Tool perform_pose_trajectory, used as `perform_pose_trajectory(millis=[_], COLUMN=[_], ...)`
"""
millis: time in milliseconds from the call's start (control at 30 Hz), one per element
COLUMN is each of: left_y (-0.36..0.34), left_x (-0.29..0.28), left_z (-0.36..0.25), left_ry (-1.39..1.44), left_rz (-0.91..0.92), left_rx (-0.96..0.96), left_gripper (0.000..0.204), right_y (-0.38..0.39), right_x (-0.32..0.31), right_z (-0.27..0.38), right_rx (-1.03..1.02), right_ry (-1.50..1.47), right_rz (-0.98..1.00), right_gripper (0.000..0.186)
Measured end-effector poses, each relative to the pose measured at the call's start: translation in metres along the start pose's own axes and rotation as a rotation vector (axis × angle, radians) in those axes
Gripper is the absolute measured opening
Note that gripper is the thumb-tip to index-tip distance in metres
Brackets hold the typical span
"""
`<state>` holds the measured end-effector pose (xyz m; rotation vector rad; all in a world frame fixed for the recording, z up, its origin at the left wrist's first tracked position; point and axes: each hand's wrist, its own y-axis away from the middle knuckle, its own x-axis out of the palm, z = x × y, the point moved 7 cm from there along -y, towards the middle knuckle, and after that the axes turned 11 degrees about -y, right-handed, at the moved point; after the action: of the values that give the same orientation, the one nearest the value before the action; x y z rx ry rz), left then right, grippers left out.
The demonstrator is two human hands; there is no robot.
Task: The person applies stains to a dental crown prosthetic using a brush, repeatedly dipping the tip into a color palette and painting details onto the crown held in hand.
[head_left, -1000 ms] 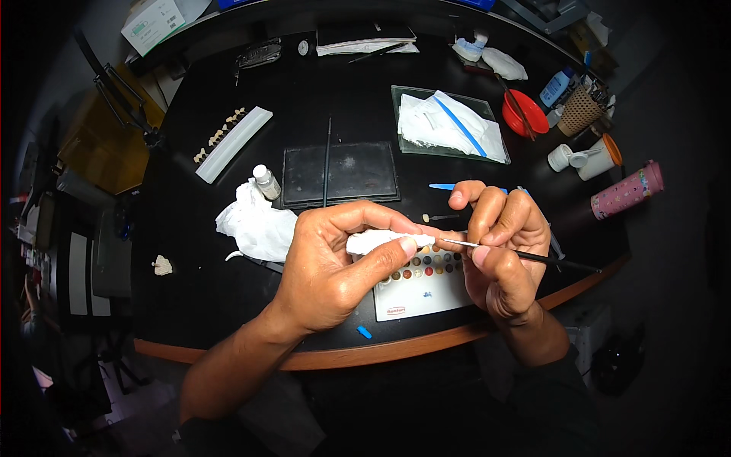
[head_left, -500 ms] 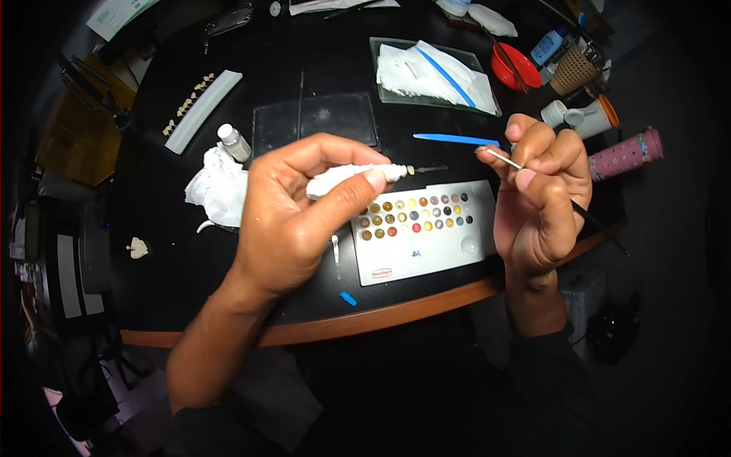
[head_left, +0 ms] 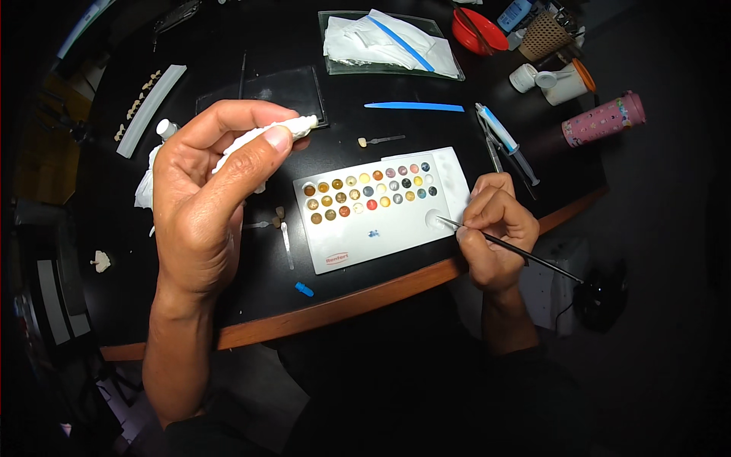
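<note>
Tabletop is black with a brown front edge and carries everything below. White palette lies flat in front of the person, long axis climbing slightly to the right. Three rows of round wells, filled: browns and ochres at left; yellows, a red, greys, black and blues further along. One larger shallow well sits apart near its right end, looks whitish, contents unclear.

Glass slab at the far side: white tissue on it, blue strip across the top.

Hands well apart. Left hand is raised, thumb and fingers clamped on a white bundle; bundle's long axis runs lower left to upper right, pale tip pointing up-right. Right hand is at the palette's right end, fingers pinched on a brush.

Pink bottle at right, capped, contents hidden. White tub with orange rim near it, inside not readable. Red bowl has a dark stick in it. Woven cup holds several tools, too blurred to sort.

Brush: black handle slants down-right, tip points up-left, at the shallow well; can't tell if touching.

Blue cap-like piece near the front edge.
</note>
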<state>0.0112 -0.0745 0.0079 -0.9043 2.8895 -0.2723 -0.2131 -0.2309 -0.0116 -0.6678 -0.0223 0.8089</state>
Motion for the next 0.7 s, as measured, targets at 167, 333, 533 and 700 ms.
perform_pose_trajectory(millis=[167, 333, 533, 700], left_y=[0.0009, 0.0009, 0.0011, 0.0018], left_x=[0.0010, 0.0022, 0.0015, 0.0026], left_z=[-0.0035, -0.0031, -0.0012, -0.0059], left_ry=[0.021, 0.017, 0.000, -0.018], left_rz=[0.000, 0.018, 0.020, 0.014], left_rx=[0.004, -0.001, -0.014, -0.014], left_gripper=[0.022, 0.023, 0.025, 0.025], right_y=[0.0002, -0.0001, -0.0006, -0.0014], right_x=[0.0003, 0.0012, 0.0037, 0.0034], right_z=[0.0002, -0.0009, -0.0018, 0.0010], right_rx=[-0.073, -0.059, -0.058, -0.066], right_ry=[0.077, 0.100, 0.109, 0.112], right_rz=[0.012, 0.023, 0.037, 0.028], right_gripper=[0.011, 0.010, 0.010, 0.010])
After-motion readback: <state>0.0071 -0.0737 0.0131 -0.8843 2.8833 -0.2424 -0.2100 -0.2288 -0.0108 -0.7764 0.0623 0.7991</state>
